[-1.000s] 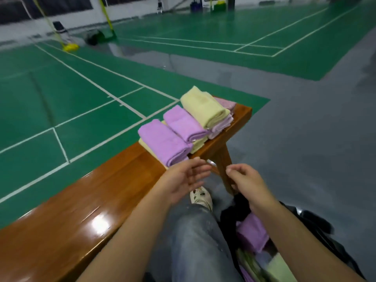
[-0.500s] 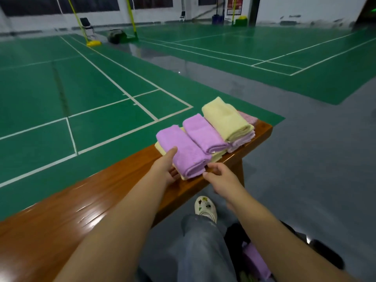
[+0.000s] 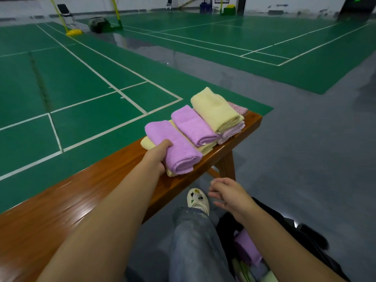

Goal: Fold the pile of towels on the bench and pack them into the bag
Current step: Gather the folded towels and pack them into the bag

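near bottom right, a black bag (image 3: 309,239) sits on the grey floor beside the person's leg, mouth open, a folded purple towel in the bag (image 3: 247,248) showing inside, pale towel edges under it, blurred. jeans leg (image 3: 195,245) runs up the middle to a white shoe (image 3: 197,198) on the floor. right hand (image 3: 227,195) hangs in the air above the bag, just right of the shoe, fingers loosely curled, holding nothing, apart from the bench. wooden bench (image 3: 85,198) runs from near left to far right, glossy. left arm lies over it, left hand (image 3: 157,157) grips the near purple towel (image 3: 175,148), thumb on top, fingers tucked under its left edge, so hidden. that towel is rolled/folded and lies on a yellow towel under it (image 3: 147,143) at the far end of the bench. just beyond it a second purple towel (image 3: 192,125), touching, then a yellow folded towel (image 3: 216,109) on top of a pale pink towel (image 3: 234,130); a patterned pink bit (image 3: 238,106) peeks out at the far right. all stacked in a row at the bench end. far: green court floor (image 3: 81,78) with white lines, a chair (image 3: 65,12) and yellow net post base (image 3: 74,32) far left.
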`<state>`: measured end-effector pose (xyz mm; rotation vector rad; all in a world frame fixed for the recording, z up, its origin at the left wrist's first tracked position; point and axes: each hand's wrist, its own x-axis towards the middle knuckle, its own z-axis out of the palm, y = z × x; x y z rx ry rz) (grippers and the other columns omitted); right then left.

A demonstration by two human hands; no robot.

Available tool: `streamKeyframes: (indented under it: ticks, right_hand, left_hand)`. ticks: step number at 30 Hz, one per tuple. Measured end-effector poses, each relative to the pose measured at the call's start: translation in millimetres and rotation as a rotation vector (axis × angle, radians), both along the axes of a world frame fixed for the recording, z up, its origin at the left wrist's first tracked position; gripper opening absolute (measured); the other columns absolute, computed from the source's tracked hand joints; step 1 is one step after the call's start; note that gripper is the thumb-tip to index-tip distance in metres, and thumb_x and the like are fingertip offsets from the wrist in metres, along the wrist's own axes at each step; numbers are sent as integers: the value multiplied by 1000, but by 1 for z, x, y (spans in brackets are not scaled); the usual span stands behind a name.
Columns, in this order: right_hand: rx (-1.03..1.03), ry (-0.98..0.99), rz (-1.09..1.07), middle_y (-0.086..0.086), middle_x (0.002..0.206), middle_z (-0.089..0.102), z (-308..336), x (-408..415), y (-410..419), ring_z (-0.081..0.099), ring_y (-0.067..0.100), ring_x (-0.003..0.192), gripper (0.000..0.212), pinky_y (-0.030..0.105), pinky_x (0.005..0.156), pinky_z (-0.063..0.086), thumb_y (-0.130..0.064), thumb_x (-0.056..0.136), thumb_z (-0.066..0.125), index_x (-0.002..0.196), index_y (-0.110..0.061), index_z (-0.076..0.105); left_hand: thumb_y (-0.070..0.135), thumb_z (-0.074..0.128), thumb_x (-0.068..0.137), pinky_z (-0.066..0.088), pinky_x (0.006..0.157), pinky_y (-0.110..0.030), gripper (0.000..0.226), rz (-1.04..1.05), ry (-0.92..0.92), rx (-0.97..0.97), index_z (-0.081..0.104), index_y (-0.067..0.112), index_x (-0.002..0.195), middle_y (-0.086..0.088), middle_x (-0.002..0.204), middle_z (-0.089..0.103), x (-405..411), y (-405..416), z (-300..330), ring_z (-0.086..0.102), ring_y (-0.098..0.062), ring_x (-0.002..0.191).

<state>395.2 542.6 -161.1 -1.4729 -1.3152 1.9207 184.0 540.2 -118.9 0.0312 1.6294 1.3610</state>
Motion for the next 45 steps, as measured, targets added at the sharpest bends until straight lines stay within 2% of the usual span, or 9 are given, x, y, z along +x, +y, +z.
streamKeyframes:
  ticks: [5, 10, 14, 16, 21, 27, 31, 35, 45]
  right_hand:
    - [-224, 126, 2, 12, 115, 65, -8, 0, -14, 62, 20, 105, 38, 30, 76, 51, -40, 95, 53, 117, -10, 56]
    - [-436, 199, 41, 16, 114, 64, -26, -1, -41, 63, 25, 102, 63, 36, 77, 51, -62, 92, 37, 116, -7, 57]
    - [-461, 461, -89, 14, 99, 72, -18, 19, -47, 66, 29, 96, 45, 42, 90, 51, -42, 100, 34, 115, -9, 59]
    - [-407, 590, -169, 7, 76, 73, -10, 41, -44, 71, 21, 71, 38, 31, 64, 58, -33, 103, 28, 105, -9, 58]
    - [-299, 616, -170, 13, 107, 71, -9, 96, -19, 69, 27, 96, 81, 36, 72, 57, -77, 77, 29, 120, -17, 62]
    - [-154, 366, -313, 13, 107, 71, -43, 157, 0, 69, 25, 96, 95, 38, 80, 55, -64, 33, 86, 107, -8, 65]
    - [-263, 312, -440, 16, 108, 70, -80, 197, 17, 66, 28, 96, 53, 39, 81, 53, -26, 62, 84, 106, -3, 65]
    - [-388, 333, -665, 11, 97, 71, -122, 233, 22, 64, 25, 94, 42, 37, 76, 50, -19, 66, 76, 104, -7, 64]
    - [-637, 236, -753, 17, 98, 72, -226, 275, -33, 66, 29, 91, 81, 39, 74, 49, -21, 39, 85, 114, -2, 61]
  left_hand:
    - [24, 65, 89, 52, 81, -65, 35, -64, -89, 229, 48, 7, 115, -22, 112, 64, 18, -44, 27, 68, -40, 95]
    - [27, 78, 64, 49, 88, -63, 73, -282, -152, 381, 47, 12, 128, -24, 123, 62, 45, -91, 48, 65, -40, 103]
    - [29, 77, 57, 51, 90, -48, 66, -404, -121, 294, 53, 10, 116, -19, 96, 69, 82, -105, 49, 68, -32, 82]
    - [26, 85, 56, 53, 85, -45, 72, -461, -125, 245, 54, 10, 119, -19, 101, 69, 100, -103, 40, 68, -34, 91]
    - [32, 79, 71, 55, 80, -37, 49, -725, -27, 35, 57, 11, 110, -13, 101, 70, 147, -84, 5, 66, -29, 99]
    - [24, 75, 68, 48, 97, -48, 46, -871, -94, -43, 64, 3, 107, -16, 107, 71, 201, -43, -59, 66, -32, 104]
    - [14, 66, 88, 52, 90, -39, 13, -908, -215, -107, 66, 6, 98, -9, 95, 72, 234, -11, -97, 66, -24, 92]
    - [26, 59, 92, 49, 73, -28, 19, -792, -337, -196, 64, 8, 96, -6, 90, 65, 246, 17, -138, 61, -18, 80]
    - [38, 51, 95, 24, 116, -39, 70, -337, -558, -410, 29, -4, 146, -18, 150, 35, 248, 60, -248, 31, -28, 141]
